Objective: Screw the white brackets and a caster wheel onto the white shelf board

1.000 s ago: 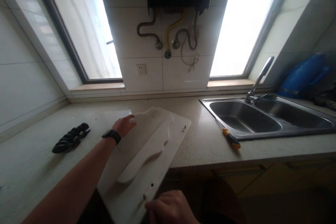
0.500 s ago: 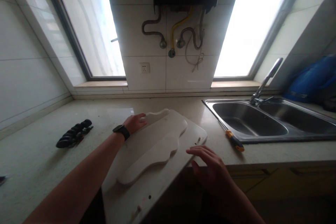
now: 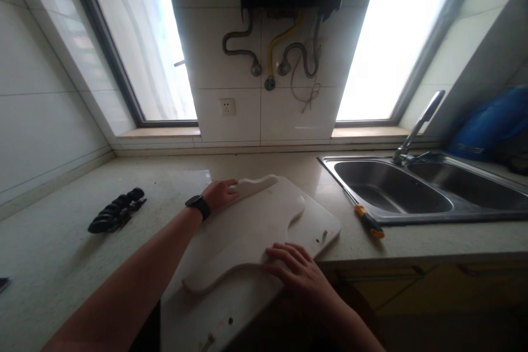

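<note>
Your left hand [image 3: 223, 193] grasped the white, flat, wavy-edged panel assembly [image 3: 251, 225] beneath both hands, your right hand [image 3: 297, 268] lay loosely open on it, and its overhang past the speckled counter [image 3: 406, 239] could have tipped it.

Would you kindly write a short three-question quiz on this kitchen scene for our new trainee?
1. Which hand has the black watch at its wrist?
2. Choose one: the yellow-and-black tool handle lies closest to
A) the wall socket
B) the sink
C) the left window
3. True or false: the white board juts past the front edge of the counter.

Key: 1. The left hand. 2. B. 3. True.
</note>
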Available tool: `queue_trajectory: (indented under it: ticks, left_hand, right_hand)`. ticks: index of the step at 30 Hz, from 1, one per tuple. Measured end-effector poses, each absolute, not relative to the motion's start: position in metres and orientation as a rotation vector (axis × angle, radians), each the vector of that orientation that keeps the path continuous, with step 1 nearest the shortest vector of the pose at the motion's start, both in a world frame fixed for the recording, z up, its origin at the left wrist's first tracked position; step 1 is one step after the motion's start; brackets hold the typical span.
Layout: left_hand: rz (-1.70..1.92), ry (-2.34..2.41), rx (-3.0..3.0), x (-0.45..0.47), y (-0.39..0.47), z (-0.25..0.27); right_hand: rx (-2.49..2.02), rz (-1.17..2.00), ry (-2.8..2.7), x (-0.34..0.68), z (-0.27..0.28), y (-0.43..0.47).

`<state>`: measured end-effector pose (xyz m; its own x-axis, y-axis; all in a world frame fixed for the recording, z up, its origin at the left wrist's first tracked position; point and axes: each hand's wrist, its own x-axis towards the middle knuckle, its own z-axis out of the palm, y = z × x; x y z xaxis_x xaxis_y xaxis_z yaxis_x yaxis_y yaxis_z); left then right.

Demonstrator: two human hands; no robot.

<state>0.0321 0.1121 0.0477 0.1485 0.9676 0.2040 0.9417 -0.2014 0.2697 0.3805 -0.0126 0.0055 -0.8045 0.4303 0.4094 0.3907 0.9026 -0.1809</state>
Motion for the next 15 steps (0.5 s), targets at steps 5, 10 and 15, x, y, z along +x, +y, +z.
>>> queue_trajectory:
  ticks: [5, 10, 15]
  left_hand:
    - [0.500, 1.945, 2.330, 0.039, 0.122, 0.050]
    - [0.481, 2.016, 2.278, 0.042, 0.130, 0.048]
    - [0.463, 2.048, 2.209, 0.049, 0.139, 0.047]
  right_hand:
    - [-0.698, 0.031, -2.506, 0.368, -0.012, -0.017]
    - [-0.650, -0.143, -2.403, 0.360, -0.024, -0.019]
    - [-0.694, -0.248, -2.372, 0.351, -0.032, -0.021]
